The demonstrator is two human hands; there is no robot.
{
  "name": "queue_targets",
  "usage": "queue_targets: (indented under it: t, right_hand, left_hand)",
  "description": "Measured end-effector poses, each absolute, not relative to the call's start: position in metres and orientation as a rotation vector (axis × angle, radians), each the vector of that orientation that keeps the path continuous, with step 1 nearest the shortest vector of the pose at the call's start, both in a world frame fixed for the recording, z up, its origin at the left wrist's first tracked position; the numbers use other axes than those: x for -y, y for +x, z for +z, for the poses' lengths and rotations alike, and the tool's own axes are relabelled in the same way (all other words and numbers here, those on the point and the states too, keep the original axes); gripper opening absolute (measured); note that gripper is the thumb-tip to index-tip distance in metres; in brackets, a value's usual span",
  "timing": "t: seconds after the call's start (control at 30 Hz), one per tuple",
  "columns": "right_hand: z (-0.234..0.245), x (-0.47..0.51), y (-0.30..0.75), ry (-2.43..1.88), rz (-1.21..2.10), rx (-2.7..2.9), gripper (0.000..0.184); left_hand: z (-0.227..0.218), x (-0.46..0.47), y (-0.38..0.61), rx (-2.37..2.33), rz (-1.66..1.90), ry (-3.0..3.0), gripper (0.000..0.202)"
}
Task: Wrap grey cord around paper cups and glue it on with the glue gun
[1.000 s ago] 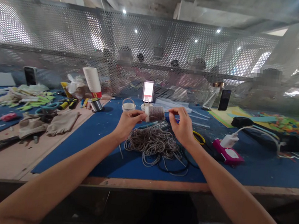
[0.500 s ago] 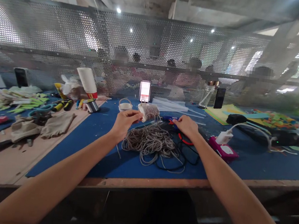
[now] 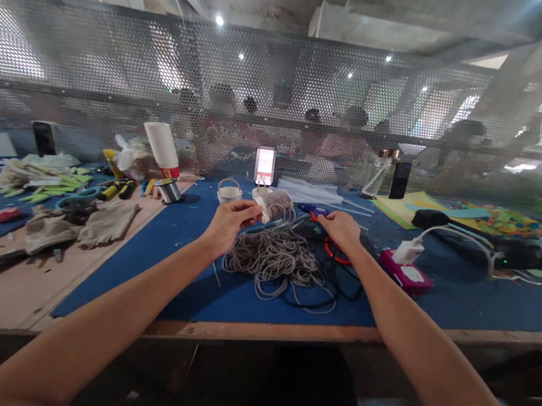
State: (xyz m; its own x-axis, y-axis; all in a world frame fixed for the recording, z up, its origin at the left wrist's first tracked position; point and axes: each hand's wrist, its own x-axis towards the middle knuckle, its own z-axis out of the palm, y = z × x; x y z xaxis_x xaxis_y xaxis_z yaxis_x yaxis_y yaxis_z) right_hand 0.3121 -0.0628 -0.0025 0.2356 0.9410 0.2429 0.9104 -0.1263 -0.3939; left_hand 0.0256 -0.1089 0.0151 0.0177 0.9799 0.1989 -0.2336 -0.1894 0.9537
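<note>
My left hand [image 3: 229, 224] pinches the pale rim of a small paper cup [image 3: 278, 205] lying on its side, with grey cord wound around its wall. My right hand [image 3: 341, 229] is closed on a blue glue gun [image 3: 313, 209] with a red trigger; its nozzle end points left toward the cup. Beneath both hands lies a loose heap of grey cord [image 3: 276, 263]. A small white basket [image 3: 229, 191] with an arched handle stands behind my left hand. Thin clear sticks lie partly hidden between the cup and the glue gun.
A dark cable and red-handled tool [image 3: 338, 252] lie beside the cord heap. At right are a purple power adapter [image 3: 405, 272] and a black device. Gloves [image 3: 107, 226], a tilted stack of paper cups [image 3: 160, 147] and pliers are at left. A perforated metal screen [image 3: 285, 86] bounds the back.
The view has shifted slightly. The glue gun sits a little higher; both hands keep their grip, and the cup has hardly moved.
</note>
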Motion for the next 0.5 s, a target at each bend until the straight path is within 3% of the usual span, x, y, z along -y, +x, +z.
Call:
queue_targets:
  t: [0.27, 0.4, 0.5]
  right_hand:
    - [0.01, 0.065, 0.311, -1.681, 0.078, 1.429, 0.041]
    - [0.012, 0.072, 0.303, -1.339, 0.235, 1.385, 0.052]
    - [0.012, 0.079, 0.293, -1.197, 0.341, 1.41, 0.049]
  left_hand:
    - [0.014, 0.107, 0.025, -0.905, 1.402, 1.149, 0.041]
    - [0.01, 0.104, 0.023, -0.871, 1.401, 1.136, 0.039]
    - [0.008, 0.103, 0.023, -0.867, 1.404, 1.134, 0.039]
